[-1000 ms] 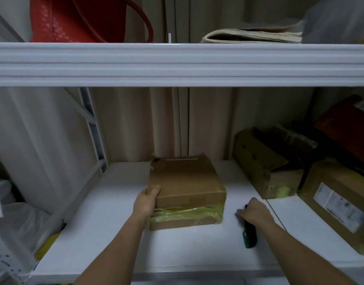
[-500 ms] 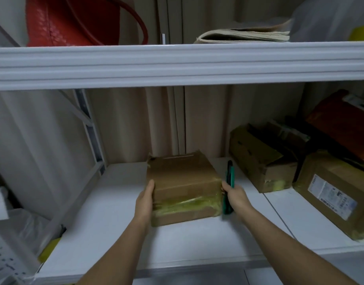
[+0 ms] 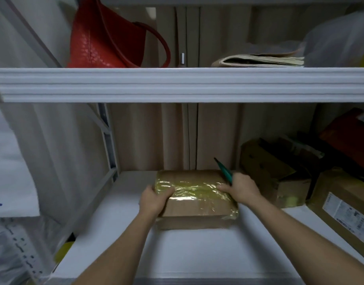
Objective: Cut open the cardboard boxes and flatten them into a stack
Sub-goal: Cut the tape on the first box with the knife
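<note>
While the left hand (image 3: 153, 199) grips the taped box (image 3: 195, 199) mid-shelf, the right hand (image 3: 241, 188), clutching the cutter (image 3: 224, 170), could slip and nick fingers.

The knife (image 3: 224, 171) shows only its green handle end; the rest sits inside the right hand (image 3: 241, 189). The label (image 3: 344, 218) on the far-right box (image 3: 345, 204) is too blurred to read, and the frame edge cuts that box off. The box's (image 3: 195, 199) left end hides behind the left hand (image 3: 154, 200).
</note>
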